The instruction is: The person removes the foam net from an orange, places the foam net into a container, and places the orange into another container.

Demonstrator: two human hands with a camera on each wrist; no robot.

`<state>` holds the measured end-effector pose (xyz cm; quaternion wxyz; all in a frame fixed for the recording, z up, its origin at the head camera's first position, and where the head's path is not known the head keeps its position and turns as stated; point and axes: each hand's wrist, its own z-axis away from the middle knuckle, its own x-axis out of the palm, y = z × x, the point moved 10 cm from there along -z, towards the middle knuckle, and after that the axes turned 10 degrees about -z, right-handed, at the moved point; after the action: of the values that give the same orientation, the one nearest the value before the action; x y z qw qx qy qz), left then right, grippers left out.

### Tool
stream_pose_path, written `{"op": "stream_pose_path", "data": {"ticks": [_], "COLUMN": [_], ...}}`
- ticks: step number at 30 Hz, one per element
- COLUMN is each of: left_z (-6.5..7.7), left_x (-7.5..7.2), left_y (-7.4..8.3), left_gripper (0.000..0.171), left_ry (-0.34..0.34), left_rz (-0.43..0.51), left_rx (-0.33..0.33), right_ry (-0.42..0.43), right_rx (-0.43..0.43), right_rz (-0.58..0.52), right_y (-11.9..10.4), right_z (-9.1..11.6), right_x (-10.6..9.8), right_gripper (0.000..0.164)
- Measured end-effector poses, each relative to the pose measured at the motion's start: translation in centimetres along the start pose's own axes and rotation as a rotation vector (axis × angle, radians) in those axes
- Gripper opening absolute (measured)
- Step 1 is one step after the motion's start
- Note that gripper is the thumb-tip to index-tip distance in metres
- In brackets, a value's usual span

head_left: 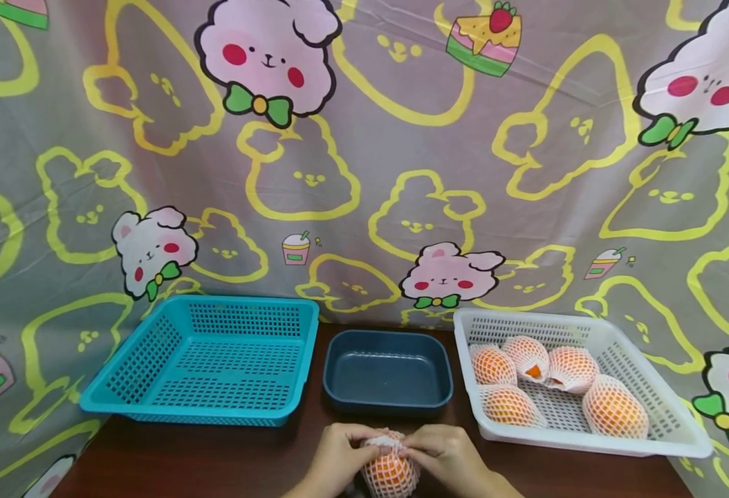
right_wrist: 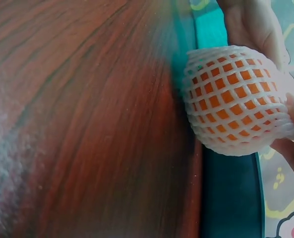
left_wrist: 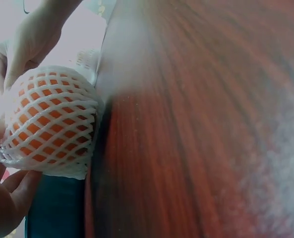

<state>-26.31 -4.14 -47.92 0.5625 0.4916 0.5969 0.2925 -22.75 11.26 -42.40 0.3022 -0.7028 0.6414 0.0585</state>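
Note:
At the front of the table is an orange fruit (head_left: 391, 477) wrapped in a white foam net (right_wrist: 236, 106). My left hand (head_left: 333, 458) pinches the gathered top of the net from the left, thumb and fingers together. From the other side my right hand (head_left: 450, 456) pinches the same top edge, close to the left fingertips. Orange skin shows through the mesh all round in both wrist views. The left wrist view shows the left hand's fingers (left_wrist: 25, 191) at the net's edge.
A dark blue tub (head_left: 389, 408) stands just beyond the hands. To its left is a turquoise perforated basket (head_left: 215, 418) with nothing in it. A white basket (head_left: 588, 448) on the right holds several netted fruits (head_left: 616, 408). A patterned curtain (head_left: 364, 159) hangs behind the brown table (head_left: 215, 460).

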Motion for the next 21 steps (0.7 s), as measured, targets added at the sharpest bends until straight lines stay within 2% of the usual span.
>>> {"op": "stream_pose_path", "data": {"ticks": [2, 4, 9, 12, 14, 17, 21], "left_z": [-0.1, -0.3, -0.8, -0.8, -0.7, -0.7, -0.5], "left_x": [0.0, 0.1, 0.2, 0.4, 0.5, 0.7, 1.1], "left_y": [-0.4, -0.7, -1.4, -1.7, -1.7, -1.4, -1.2], "left_gripper": [0.011, 0.012, 0.016, 0.019, 0.023, 0.03, 0.038], "left_ry": [-0.009, -0.023, -0.061, -0.084, -0.099, -0.126, -0.174], "left_rz": [0.001, 0.012, 0.071, 0.099, 0.121, 0.133, 0.113], "left_rx": [-0.023, -0.036, -0.066, -0.075, -0.067, -0.038, -0.022], "right_ry": [-0.007, -0.022, -0.114, -0.195, -0.225, -0.216, -0.17], "right_rx": [0.041, 0.137, 0.437, 0.54, 0.596, 0.636, 0.535], "right_rz": [-0.016, -0.052, -0.15, -0.21, -0.287, -0.371, -0.308], "right_y": [0.2, 1.0, 3.4, 4.1, 4.4, 4.7, 4.2], "right_z": [-0.2, -0.3, 0.7, 1.7, 2.3, 2.8, 2.2], "right_x": [0.0, 0.1, 0.7, 1.5, 2.0, 2.2, 1.8], "right_gripper": [0.005, 0.009, 0.035, 0.054, 0.061, 0.06, 0.047]}}
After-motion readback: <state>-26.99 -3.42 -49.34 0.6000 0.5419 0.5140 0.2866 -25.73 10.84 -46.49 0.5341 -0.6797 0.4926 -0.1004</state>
